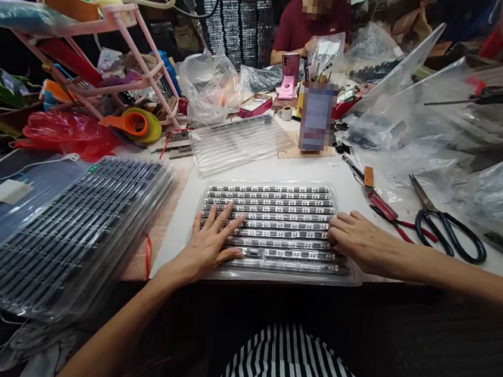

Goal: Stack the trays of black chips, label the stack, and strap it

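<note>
A clear plastic tray (pixel 278 275) lies at the table's front edge, filled with several dark strips (pixel 286 224) that carry small silvery parts in rows. My left hand (pixel 210 241) rests flat on the left part of the strips, its fingers spread. At the tray's right edge is my right hand (pixel 349 238), its fingers curled together over the strip ends. Whatever those fingers may pinch is hidden. Behind the tray lies a clear ribbed tray (pixel 242 142).
Stacked trays of dark strips (pixel 68 223) stand at the left, below a pink rack (pixel 135 50). Black-handled scissors (pixel 449 224) and red-handled pliers (pixel 382 205) lie to the right. A phone (pixel 317 117) stands behind. A person (pixel 290 33) sits across the table.
</note>
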Demonstrator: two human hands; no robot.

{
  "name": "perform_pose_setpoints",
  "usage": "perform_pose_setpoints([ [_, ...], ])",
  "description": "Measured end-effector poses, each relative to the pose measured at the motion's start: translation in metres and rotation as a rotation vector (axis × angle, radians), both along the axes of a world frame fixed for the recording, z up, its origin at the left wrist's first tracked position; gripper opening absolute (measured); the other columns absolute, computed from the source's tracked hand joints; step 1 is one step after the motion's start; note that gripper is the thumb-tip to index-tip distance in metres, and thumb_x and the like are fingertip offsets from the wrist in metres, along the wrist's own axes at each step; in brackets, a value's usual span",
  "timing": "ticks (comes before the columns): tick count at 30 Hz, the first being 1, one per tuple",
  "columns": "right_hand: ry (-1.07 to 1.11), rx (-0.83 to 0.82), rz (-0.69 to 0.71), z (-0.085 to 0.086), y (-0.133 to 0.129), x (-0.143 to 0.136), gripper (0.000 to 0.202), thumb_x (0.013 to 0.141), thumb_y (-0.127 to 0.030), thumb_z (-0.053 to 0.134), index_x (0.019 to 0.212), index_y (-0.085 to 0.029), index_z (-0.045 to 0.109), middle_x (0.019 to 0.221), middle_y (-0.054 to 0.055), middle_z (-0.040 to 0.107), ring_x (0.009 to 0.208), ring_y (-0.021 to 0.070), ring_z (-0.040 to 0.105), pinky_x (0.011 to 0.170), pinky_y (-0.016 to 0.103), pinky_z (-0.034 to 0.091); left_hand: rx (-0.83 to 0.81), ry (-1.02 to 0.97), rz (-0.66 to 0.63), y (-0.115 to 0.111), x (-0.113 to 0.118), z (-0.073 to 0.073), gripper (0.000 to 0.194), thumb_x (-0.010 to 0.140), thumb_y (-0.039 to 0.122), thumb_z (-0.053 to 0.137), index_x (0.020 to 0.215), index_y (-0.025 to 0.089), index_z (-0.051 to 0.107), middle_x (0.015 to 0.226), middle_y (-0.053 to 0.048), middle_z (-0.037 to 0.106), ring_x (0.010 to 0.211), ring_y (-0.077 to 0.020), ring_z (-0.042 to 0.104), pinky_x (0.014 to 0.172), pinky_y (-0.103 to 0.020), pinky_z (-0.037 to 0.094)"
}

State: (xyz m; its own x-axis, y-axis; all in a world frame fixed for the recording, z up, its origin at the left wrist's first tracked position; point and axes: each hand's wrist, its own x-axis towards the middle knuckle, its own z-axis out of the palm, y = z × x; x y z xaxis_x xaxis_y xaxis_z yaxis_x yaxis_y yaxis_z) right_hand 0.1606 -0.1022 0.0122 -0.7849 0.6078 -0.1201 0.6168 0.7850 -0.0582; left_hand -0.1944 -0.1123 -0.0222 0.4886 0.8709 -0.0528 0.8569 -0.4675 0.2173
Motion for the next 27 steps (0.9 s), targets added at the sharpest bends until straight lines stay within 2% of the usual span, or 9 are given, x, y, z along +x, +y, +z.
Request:
perform_pose_setpoints([
  [4, 0.043, -0.126, -0.069, 0.005, 0.003, 0.002, 0.010, 0.086, -0.017, 0.047, 0.079, -0.017, 0.055, 0.088, 0.007, 0.059, 0.083, 0.0218, 0.049, 0.071, 0.035, 0.035, 0.014, -0.136, -0.212, -0.006, 0.013, 0.009, 0.024, 0.092, 0.021, 0.047, 0.113, 0.021, 0.058, 0.144, -0.012, 0.041, 0.143, -0.0316, 0.016, 0.111, -0.059, 0.020],
  [6, 0.033, -0.133, -0.084, 0.006, 0.002, 0.000, 0.010, 0.085, -0.015, 0.048, 0.078, -0.017, 0.055, 0.088, 0.008, 0.059, 0.083, 0.0224, 0.049, 0.072, 0.035, 0.037, 0.054, -0.164, -0.272, -0.010, 0.020, 0.012, 0.019, 0.093, 0.016, 0.042, 0.100, 0.017, 0.060, 0.130, -0.012, 0.053, 0.142, -0.0290, 0.022, 0.111, -0.055, 0.023],
  [10, -0.007, -0.104, -0.078, 0.004, 0.000, -0.007, 0.011, 0.082, -0.012, 0.050, 0.075, -0.016, 0.057, 0.084, 0.008, 0.060, 0.080, 0.0222, 0.050, 0.071, 0.035, 0.040, 0.129, -0.118, -0.319, -0.013, 0.034, 0.019, 0.013, 0.091, 0.017, 0.047, 0.091, 0.015, 0.060, 0.117, -0.012, 0.057, 0.135, -0.0298, 0.034, 0.110, -0.055, 0.025],
  [14, 0.006, -0.112, -0.094, 0.010, 0.000, -0.009, 0.009, 0.081, -0.012, 0.052, 0.075, -0.016, 0.058, 0.083, 0.007, 0.060, 0.080, 0.0217, 0.053, 0.071, 0.036, 0.042, 0.010, -0.164, -0.346, -0.003, 0.037, 0.027, 0.006, 0.086, 0.014, 0.054, 0.084, 0.016, 0.059, 0.107, -0.009, 0.060, 0.122, -0.0254, 0.046, 0.108, -0.050, 0.030],
  [16, 0.035, -0.143, -0.118, 0.014, -0.001, -0.006, 0.013, 0.085, -0.020, 0.051, 0.074, -0.018, 0.059, 0.083, 0.006, 0.061, 0.079, 0.0212, 0.055, 0.071, 0.036, 0.043, -0.107, -0.327, -0.264, 0.007, 0.027, 0.027, 0.003, 0.084, 0.021, 0.060, 0.086, 0.018, 0.060, 0.104, -0.006, 0.061, 0.111, -0.0211, 0.054, 0.102, -0.041, 0.039],
  [19, 0.149, -0.130, -0.177, 0.009, -0.003, -0.001, 0.029, 0.092, -0.038, 0.043, 0.082, -0.022, 0.065, 0.088, 0.005, 0.063, 0.082, 0.0204, 0.058, 0.074, 0.037, 0.045, -0.082, -0.564, 0.038, 0.022, -0.002, 0.019, 0.020, 0.088, 0.027, 0.052, 0.104, 0.020, 0.060, 0.116, -0.008, 0.059, 0.114, -0.0195, 0.053, 0.103, -0.038, 0.039],
  [21, 0.270, 0.002, -0.299, -0.004, -0.004, -0.003, 0.036, 0.093, -0.046, 0.038, 0.101, -0.024, 0.065, 0.104, 0.008, 0.064, 0.093, 0.0232, 0.059, 0.079, 0.041, 0.046, 0.002, -0.606, 0.234, 0.029, -0.023, 0.009, 0.030, 0.091, 0.027, 0.045, 0.117, 0.017, 0.057, 0.127, -0.011, 0.054, 0.123, -0.0227, 0.047, 0.109, -0.045, 0.032],
  [24, 0.352, 0.196, -0.537, -0.033, -0.004, -0.015, 0.049, 0.092, -0.051, 0.034, 0.126, -0.022, 0.055, 0.133, 0.013, 0.053, 0.120, 0.0331, 0.048, 0.088, 0.051, 0.045, 0.013, -0.625, 0.366, 0.032, -0.043, -0.007, 0.038, 0.088, 0.027, 0.048, 0.124, 0.017, 0.055, 0.132, -0.011, 0.053, 0.126, -0.0246, 0.046, 0.111, -0.047, 0.029],
  [27, 0.363, 0.162, -0.607, -0.055, -0.009, -0.024, 0.050, 0.094, -0.047, 0.029, 0.133, -0.023, 0.049, 0.146, 0.010, 0.040, 0.136, 0.0343, 0.031, 0.097, 0.057, 0.040, 0.012, -0.684, 0.434, 0.026, -0.047, -0.016, 0.040, 0.088, 0.029, 0.048, 0.127, 0.018, 0.055, 0.131, -0.009, 0.056, 0.123, -0.0207, 0.050, 0.109, -0.040, 0.034],
])
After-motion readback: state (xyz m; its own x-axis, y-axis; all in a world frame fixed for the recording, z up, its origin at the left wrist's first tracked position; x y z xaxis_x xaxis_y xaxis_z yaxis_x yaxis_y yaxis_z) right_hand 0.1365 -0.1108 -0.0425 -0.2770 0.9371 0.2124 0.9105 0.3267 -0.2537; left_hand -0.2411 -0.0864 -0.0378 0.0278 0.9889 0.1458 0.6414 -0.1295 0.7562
